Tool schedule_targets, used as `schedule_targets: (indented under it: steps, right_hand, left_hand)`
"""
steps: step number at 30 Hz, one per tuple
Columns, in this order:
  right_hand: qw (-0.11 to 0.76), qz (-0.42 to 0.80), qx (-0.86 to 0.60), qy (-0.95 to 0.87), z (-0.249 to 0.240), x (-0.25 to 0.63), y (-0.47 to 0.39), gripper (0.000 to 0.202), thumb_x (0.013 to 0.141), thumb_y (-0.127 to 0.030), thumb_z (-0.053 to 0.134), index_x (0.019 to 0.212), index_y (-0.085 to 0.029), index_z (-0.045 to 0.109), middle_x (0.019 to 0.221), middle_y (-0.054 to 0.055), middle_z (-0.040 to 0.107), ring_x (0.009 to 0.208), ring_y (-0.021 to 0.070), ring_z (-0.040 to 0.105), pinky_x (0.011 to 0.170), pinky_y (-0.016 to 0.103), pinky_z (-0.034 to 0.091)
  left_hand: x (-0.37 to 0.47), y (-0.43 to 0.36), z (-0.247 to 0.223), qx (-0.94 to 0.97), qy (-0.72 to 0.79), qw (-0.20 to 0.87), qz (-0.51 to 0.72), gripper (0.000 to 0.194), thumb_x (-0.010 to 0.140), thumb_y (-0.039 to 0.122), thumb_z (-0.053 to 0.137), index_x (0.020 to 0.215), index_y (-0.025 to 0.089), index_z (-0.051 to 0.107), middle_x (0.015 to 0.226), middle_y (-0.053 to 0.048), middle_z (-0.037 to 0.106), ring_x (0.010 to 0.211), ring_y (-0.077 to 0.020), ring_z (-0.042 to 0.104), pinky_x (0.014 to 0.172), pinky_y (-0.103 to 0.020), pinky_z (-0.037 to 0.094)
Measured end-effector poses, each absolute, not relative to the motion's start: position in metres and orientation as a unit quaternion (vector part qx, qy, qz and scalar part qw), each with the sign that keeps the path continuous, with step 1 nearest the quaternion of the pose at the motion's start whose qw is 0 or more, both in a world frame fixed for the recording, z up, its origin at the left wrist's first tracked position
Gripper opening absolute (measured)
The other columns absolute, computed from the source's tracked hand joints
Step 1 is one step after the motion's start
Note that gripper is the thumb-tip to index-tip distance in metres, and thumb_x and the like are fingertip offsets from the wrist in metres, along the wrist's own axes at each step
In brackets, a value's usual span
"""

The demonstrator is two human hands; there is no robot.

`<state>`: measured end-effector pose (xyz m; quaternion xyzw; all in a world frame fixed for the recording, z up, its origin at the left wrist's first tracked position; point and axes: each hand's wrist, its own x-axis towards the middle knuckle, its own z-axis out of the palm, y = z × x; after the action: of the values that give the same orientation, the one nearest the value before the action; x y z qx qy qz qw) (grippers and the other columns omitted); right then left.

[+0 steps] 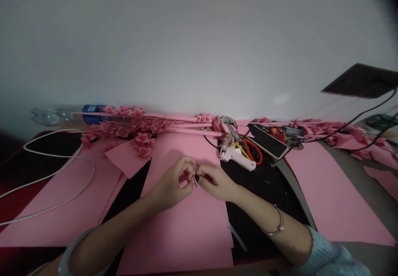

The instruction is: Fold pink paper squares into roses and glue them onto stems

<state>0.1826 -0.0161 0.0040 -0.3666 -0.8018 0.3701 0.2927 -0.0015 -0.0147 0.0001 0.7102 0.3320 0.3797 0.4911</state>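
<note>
Both hands pinch the top end of a thin strip over a pink paper sheet.

The strip (217, 209) is narrow, pale and light, probably paper or a slim plastic stick; the view is too blurred to settle which. It runs from the fingertips down toward the near table edge. It looks flimsy and easily bent, so hold is best kept at the end, between thumb and forefinger. The left hand (174, 182) and right hand (214, 180) meet there, fingers closed narrowly on it. Beneath lies the pink sheet (186, 234) on a dark table (264, 184). Just beyond are a glue gun (234, 155), red-handled scissors (253, 149) and paper flowers (124, 126); a white cable (59, 176) loops at left. A plain wall stands behind.
</note>
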Motion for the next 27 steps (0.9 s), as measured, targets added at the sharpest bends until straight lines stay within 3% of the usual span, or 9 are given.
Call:
schedule_targets:
  steps: [4,10,18,24,27]
  right_hand:
    - [0.272,0.375,-0.362,-0.809,0.0036,0.1825,-0.0163,0.014,0.076,-0.006,0.046,0.071,-0.017,0.053,0.058,-0.005,0.044,0.05,0.0093,0.04,0.051,0.02,0.031]
    - [0.277,0.383,-0.369,-0.8,0.0027,0.1827,-0.0148,0.013,0.076,-0.008,0.047,0.07,-0.018,0.05,0.059,-0.005,0.044,0.051,0.0096,0.038,0.05,0.02,0.031]
    - [0.289,0.406,-0.382,-0.778,0.0006,0.1829,-0.0171,0.015,0.067,-0.007,0.051,0.074,-0.02,0.049,0.06,-0.006,0.044,0.049,0.0088,0.038,0.049,0.02,0.032]
    - [0.298,0.411,-0.388,-0.769,-0.0015,0.1823,-0.0165,0.017,0.065,-0.005,0.05,0.074,-0.019,0.05,0.06,-0.006,0.046,0.049,0.0081,0.039,0.048,0.019,0.031]
    - [0.304,0.414,-0.388,-0.766,-0.0018,0.1822,-0.0161,0.016,0.065,-0.004,0.049,0.071,-0.019,0.049,0.06,-0.006,0.045,0.049,0.0077,0.038,0.048,0.019,0.031]
  left_hand:
    - [-0.0027,-0.0159,-0.0021,0.717,0.336,0.501,0.347,0.035,0.07,-0.001,0.047,0.096,0.022,0.044,0.074,0.006,0.045,0.069,-0.0109,0.051,0.066,-0.023,0.045]
    - [-0.0025,-0.0159,-0.0044,0.716,0.366,0.5,0.322,0.035,0.071,0.0,0.048,0.097,0.022,0.044,0.072,0.007,0.042,0.055,-0.0075,0.04,0.05,-0.018,0.033]
    - [-0.0014,-0.0166,0.0011,0.66,0.323,0.579,0.353,0.032,0.071,0.002,0.05,0.097,0.021,0.047,0.078,0.004,0.041,0.072,-0.0116,0.047,0.069,-0.025,0.045]
    - [-0.0051,-0.0129,-0.0059,0.621,0.307,0.632,0.348,0.029,0.077,0.008,0.051,0.101,0.024,0.047,0.072,0.005,0.047,0.068,-0.014,0.049,0.063,-0.025,0.042]
    - [-0.0047,-0.0127,-0.0055,0.623,0.309,0.629,0.346,0.023,0.078,0.011,0.051,0.096,0.024,0.048,0.081,0.002,0.051,0.073,-0.0152,0.052,0.067,-0.027,0.043]
